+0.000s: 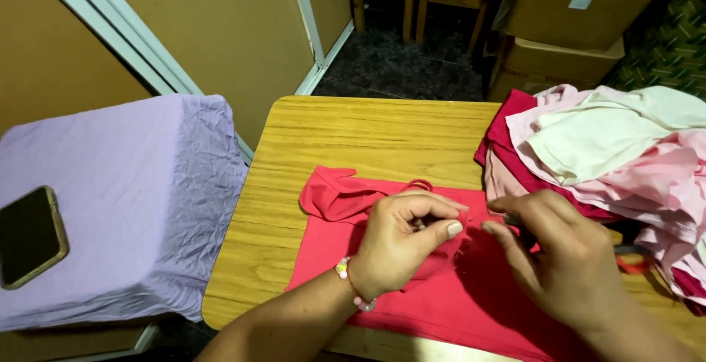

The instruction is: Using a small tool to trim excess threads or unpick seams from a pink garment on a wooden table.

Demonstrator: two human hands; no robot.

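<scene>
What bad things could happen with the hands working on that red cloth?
The left hand and right hand pinch the red garment close together; whatever small tool the right holds is hard to see, so a fingertip might get nicked. The pile of pink and white clothes leans over the wooden table edge and might slide. The phone lies near the purple cover's edge and could slip off.

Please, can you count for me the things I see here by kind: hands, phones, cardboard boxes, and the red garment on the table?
Hands: 2, the left hand and the right hand
Red garment under the hands: 1
Phone on the lilac cloth: 1
Cardboard boxes: 2
Total: 6
</scene>
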